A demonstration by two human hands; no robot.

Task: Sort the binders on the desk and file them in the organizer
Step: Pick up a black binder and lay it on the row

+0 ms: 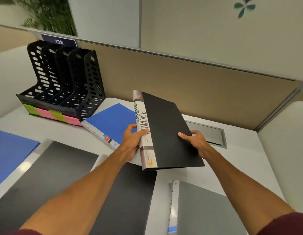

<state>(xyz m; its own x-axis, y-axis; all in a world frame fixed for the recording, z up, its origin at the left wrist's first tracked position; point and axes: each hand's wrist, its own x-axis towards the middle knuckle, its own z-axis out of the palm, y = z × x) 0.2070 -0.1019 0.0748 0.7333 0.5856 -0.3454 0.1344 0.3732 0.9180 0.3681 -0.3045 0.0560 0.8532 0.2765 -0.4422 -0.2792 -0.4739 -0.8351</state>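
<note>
Both hands hold a black binder [166,128] with a white spine marked FINANCE, lifted above the desk and tilted. My left hand [133,141] grips its spine, thumb on the label. My right hand [194,141] grips the right edge, thumb on the cover. The black organizer [62,82] with several empty slots stands at the back left, with green and pink labels along its base. A blue binder [111,122] lies flat just right of the organizer. Other binders lie flat on the desk: blue [10,153] at far left, dark grey [50,172], black [130,197] and grey [203,211].
A tan partition wall [181,78] runs behind the white desk [240,160]. A metal cable hatch [208,134] is set into the desk behind my right hand. A number plate reading 138 sits on the partition above the organizer.
</note>
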